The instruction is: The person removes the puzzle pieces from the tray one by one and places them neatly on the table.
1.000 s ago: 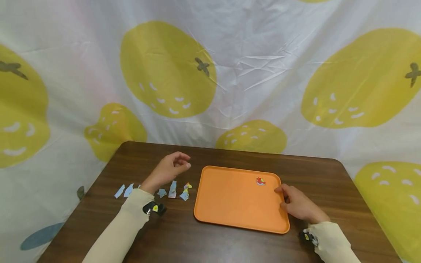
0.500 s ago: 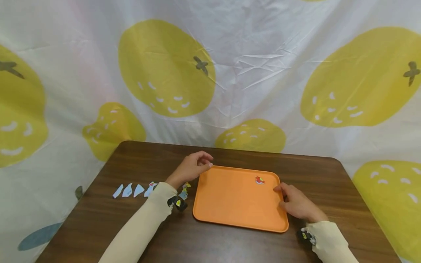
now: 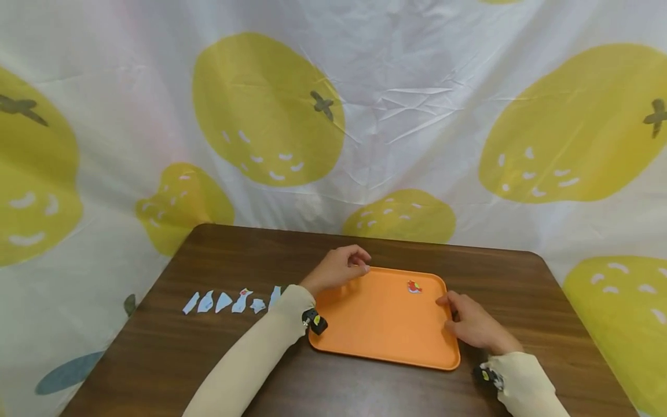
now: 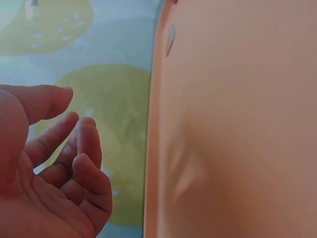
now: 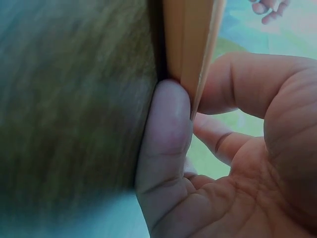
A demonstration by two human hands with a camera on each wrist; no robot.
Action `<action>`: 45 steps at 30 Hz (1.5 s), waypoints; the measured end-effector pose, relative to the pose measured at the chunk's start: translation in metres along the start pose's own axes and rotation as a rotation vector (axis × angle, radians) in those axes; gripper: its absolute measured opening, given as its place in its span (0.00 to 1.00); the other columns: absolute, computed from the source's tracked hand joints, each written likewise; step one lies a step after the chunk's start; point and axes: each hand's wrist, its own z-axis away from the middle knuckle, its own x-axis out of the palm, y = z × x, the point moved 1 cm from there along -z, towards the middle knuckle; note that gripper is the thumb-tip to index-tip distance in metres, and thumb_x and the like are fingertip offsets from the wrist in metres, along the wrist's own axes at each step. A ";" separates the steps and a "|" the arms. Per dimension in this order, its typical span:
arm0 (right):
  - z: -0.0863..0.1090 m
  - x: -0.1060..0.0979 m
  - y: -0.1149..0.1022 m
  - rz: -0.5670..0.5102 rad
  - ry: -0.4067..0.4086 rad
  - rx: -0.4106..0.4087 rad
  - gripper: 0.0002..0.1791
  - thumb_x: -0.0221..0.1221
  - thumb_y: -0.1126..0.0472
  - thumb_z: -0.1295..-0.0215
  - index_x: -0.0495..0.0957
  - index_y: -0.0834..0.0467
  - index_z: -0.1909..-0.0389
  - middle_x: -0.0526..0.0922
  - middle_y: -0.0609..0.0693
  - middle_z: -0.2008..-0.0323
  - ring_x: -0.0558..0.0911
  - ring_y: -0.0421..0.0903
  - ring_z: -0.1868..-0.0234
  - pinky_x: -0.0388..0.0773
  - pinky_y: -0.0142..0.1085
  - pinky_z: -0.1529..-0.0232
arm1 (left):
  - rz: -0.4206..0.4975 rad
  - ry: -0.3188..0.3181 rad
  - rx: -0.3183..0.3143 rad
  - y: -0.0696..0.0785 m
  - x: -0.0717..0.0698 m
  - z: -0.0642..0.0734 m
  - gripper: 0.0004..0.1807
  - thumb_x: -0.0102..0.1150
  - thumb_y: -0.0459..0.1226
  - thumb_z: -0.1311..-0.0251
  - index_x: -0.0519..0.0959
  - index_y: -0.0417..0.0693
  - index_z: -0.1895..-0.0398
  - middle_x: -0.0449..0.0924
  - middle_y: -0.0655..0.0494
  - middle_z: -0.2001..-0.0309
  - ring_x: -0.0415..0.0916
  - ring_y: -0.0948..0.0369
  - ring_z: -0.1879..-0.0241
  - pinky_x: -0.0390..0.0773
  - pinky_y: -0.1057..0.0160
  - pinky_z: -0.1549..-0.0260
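An orange tray (image 3: pixel 385 324) lies on the table, with a small red bird-printed paper piece (image 3: pixel 414 286) near its far right corner. In the left wrist view that paper piece (image 4: pixel 171 40) shows edge-on by the tray's rim. My left hand (image 3: pixel 339 269) hovers above the tray's far left part, its fingers loosely bent; the left wrist view shows nothing between thumb and fingers. At the right rim, my right hand (image 3: pixel 476 324) pinches the tray (image 5: pixel 190 44), fingers on both sides of its edge. Several torn paper pieces (image 3: pixel 241 301) lie in a row left of the tray, partly hidden by the left sleeve.
The brown wooden table (image 3: pixel 234 243) carries everything. A curtain (image 3: pixel 396 133) with large yellow fruit prints hangs behind it. Both wrists wear small black cameras; the left sleeve (image 3: pixel 250 365) crosses the table's front left.
My left hand has moved right, from above the paper row to over the tray, uncovering the pieces at the left. The right hand stays on the tray's rim; the bird piece has not moved.
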 end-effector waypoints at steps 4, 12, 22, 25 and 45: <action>0.001 0.000 0.002 0.001 -0.007 0.006 0.23 0.67 0.69 0.44 0.78 0.61 0.46 0.82 0.53 0.58 0.78 0.47 0.56 0.76 0.37 0.59 | 0.014 -0.023 0.009 0.004 0.014 -0.010 0.18 0.66 0.43 0.29 0.83 0.47 0.40 0.85 0.58 0.54 0.79 0.61 0.57 0.79 0.62 0.60; 0.001 -0.001 0.006 0.004 0.002 0.001 0.23 0.68 0.69 0.45 0.78 0.61 0.46 0.82 0.53 0.58 0.78 0.47 0.56 0.76 0.38 0.58 | 0.125 -0.144 0.014 0.012 0.037 -0.032 0.23 0.72 0.41 0.34 0.82 0.46 0.38 0.84 0.50 0.46 0.82 0.63 0.56 0.79 0.64 0.73; 0.000 0.001 0.003 0.004 -0.016 0.027 0.24 0.67 0.68 0.45 0.78 0.60 0.45 0.82 0.54 0.56 0.78 0.48 0.54 0.77 0.39 0.57 | 0.158 -0.216 -0.030 0.012 0.073 -0.050 0.23 0.77 0.41 0.40 0.85 0.51 0.41 0.86 0.60 0.47 0.85 0.66 0.55 0.81 0.64 0.69; -0.001 0.002 0.002 -0.002 -0.022 0.034 0.24 0.67 0.68 0.45 0.78 0.60 0.45 0.82 0.54 0.56 0.78 0.48 0.54 0.77 0.41 0.56 | 0.165 -0.212 -0.040 0.013 0.081 -0.053 0.23 0.78 0.41 0.41 0.86 0.52 0.42 0.87 0.59 0.47 0.85 0.66 0.56 0.82 0.64 0.65; 0.002 -0.001 -0.002 0.001 -0.020 0.046 0.23 0.67 0.69 0.45 0.78 0.61 0.46 0.81 0.54 0.56 0.77 0.49 0.54 0.77 0.42 0.56 | 0.061 -0.114 0.028 0.017 0.105 -0.069 0.20 0.80 0.31 0.45 0.87 0.50 0.49 0.90 0.61 0.57 0.84 0.68 0.56 0.79 0.69 0.49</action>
